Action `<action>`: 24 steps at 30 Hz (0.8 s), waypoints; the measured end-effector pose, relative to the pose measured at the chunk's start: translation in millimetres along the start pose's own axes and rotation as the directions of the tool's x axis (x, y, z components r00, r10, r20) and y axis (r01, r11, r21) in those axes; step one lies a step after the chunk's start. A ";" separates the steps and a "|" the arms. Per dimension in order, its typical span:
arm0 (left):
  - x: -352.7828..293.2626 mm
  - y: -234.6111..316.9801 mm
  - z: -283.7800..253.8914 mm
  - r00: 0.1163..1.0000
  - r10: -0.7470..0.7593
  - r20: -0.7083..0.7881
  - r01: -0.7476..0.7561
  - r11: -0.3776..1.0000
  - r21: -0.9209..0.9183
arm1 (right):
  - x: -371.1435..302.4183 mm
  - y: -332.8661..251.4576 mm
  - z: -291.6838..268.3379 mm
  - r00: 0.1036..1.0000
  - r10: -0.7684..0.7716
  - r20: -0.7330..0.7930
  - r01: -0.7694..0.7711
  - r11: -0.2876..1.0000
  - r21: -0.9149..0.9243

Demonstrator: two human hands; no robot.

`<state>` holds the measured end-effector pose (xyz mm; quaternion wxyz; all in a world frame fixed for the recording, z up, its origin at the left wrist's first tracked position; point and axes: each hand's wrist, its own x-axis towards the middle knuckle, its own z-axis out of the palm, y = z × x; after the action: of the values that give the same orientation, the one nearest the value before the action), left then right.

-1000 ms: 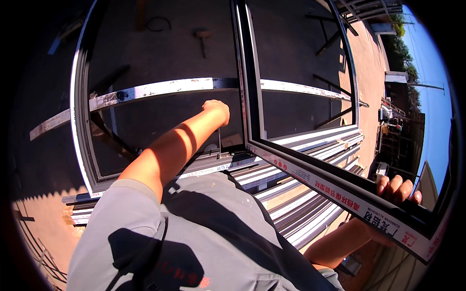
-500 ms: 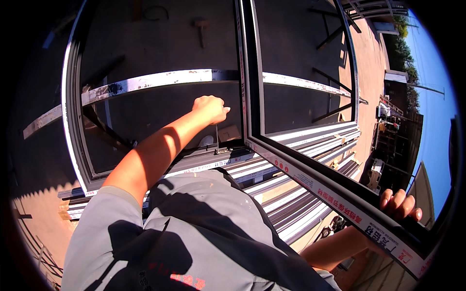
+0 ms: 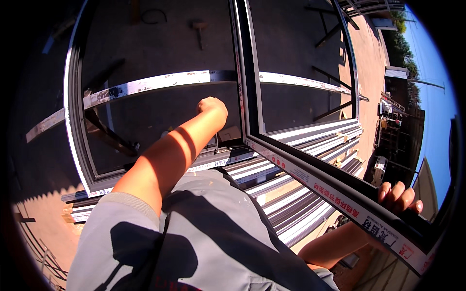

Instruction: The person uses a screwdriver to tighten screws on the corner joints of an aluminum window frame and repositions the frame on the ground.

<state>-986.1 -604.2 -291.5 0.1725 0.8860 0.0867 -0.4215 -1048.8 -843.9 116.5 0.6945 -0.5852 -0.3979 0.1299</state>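
My left hand [image 3: 212,107] is a fist above the near rail of a dark window frame [image 3: 69,106]. From under the forearm a thin metal rod tool [image 3: 217,142] runs down to a small metal fitting [image 3: 221,150] on that rail. The fingers hide the tool's upper end. At the lower right, my right hand [image 3: 400,198] wraps its fingers over the edge of a dark window sash [image 3: 318,182]. The sash swings out from the frame's middle bar [image 3: 240,63] and bears white and red printed film.
A pale metal beam [image 3: 165,81] crosses beneath the frame. Stacked aluminium profiles [image 3: 291,206] lie close to my body. On the shaded floor beyond are a hammer [image 3: 198,31] and a cardboard box [image 3: 229,133]. Dark support legs [image 3: 330,36] stand at the far right.
My left fist has turned and its forearm has swung right, now covering part of the rod. My right hand keeps its hold on the sash. The view has shifted slightly.
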 end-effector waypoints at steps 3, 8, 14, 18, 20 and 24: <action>-4.4 -12.2 13.7 0.976 0.113 -0.187 -0.113 0.994 0.009 | -3.3 1.4 2.8 0.998 -0.020 -0.056 0.019 1.000 -0.007; -7.3 -12.7 3.6 0.953 0.243 -0.183 -0.234 0.970 0.066 | -0.6 -1.0 3.8 0.999 0.011 -0.047 -0.010 1.000 0.019; 0.8 -24.6 0.8 0.959 0.197 -0.203 -0.192 0.980 0.045 | -2.2 -2.0 2.2 0.999 0.007 -0.037 -0.005 0.999 0.044; 4.0 -35.5 -20.2 0.946 0.168 -0.278 -0.186 0.982 -0.038 | 1.0 2.2 0.5 1.000 -0.024 0.018 0.024 1.000 0.009; 0.5 -37.8 -18.8 0.928 0.203 -0.313 -0.225 0.974 -0.037 | -1.0 -1.0 1.2 1.000 -0.009 -0.009 0.009 1.000 -0.009; -5.6 -39.4 1.9 0.902 0.241 -0.359 -0.285 0.955 -0.076 | -5.9 -2.7 -1.9 0.998 -0.012 -0.056 0.011 1.000 -0.011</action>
<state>-1002.8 -568.5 -297.4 0.2659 0.9369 0.0218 -0.2258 -1052.1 -849.8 116.5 0.7030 -0.5898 -0.3825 0.1074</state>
